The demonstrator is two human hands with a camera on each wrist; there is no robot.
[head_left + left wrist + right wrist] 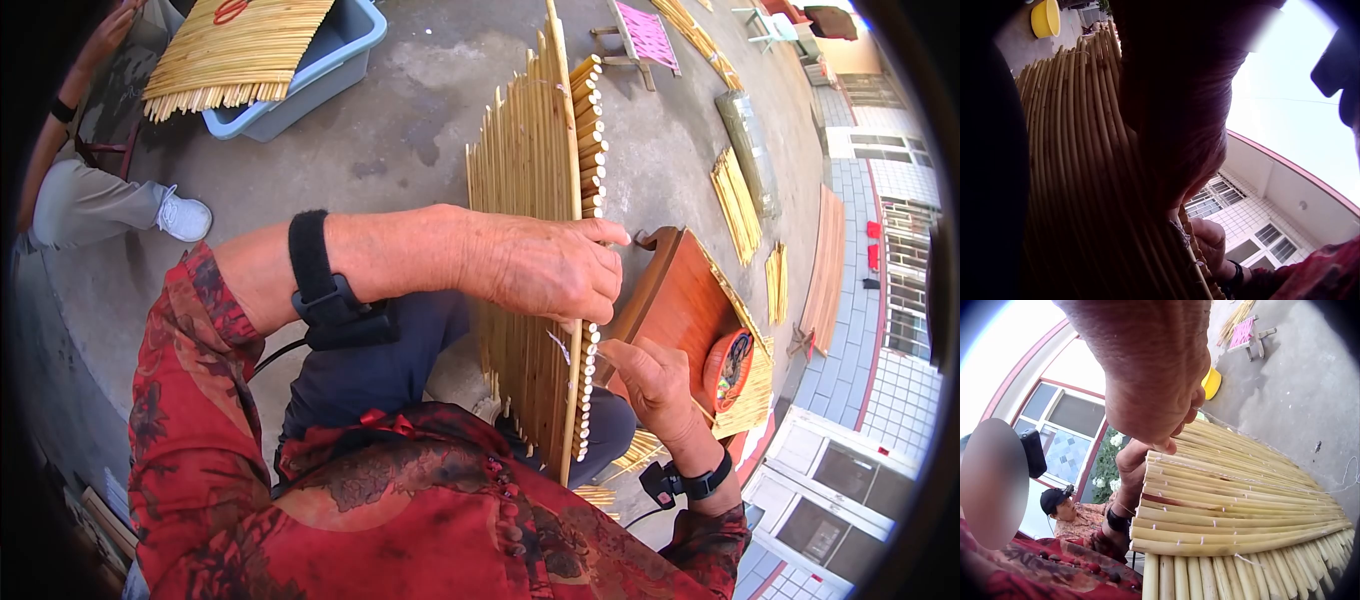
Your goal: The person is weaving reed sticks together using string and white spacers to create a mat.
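Observation:
A mat of pale straight stalks (515, 150) stands on edge across the lap, its cut ends facing right in the head view. The left hand (545, 265) reaches over this edge and grips it, fingers bent down beside the cut ends. Just below it is the right hand (655, 385), close to the edge with its thumb and fingers curled together. In the right wrist view, white string (1210, 416) runs from the right fingertips, which pinch it. Small white stitches mark the stalks. The right fingertips are partly hidden behind the hand.
To the right stands a brown wooden bench (665, 310) with an orange basket (712, 375) on it. A blue tub (330, 85) at upper left carries another stalk mat (240, 55) and red scissors (231, 10). Another person's leg (95, 205) is nearby. Stalk bundles (737, 205) lie on the floor.

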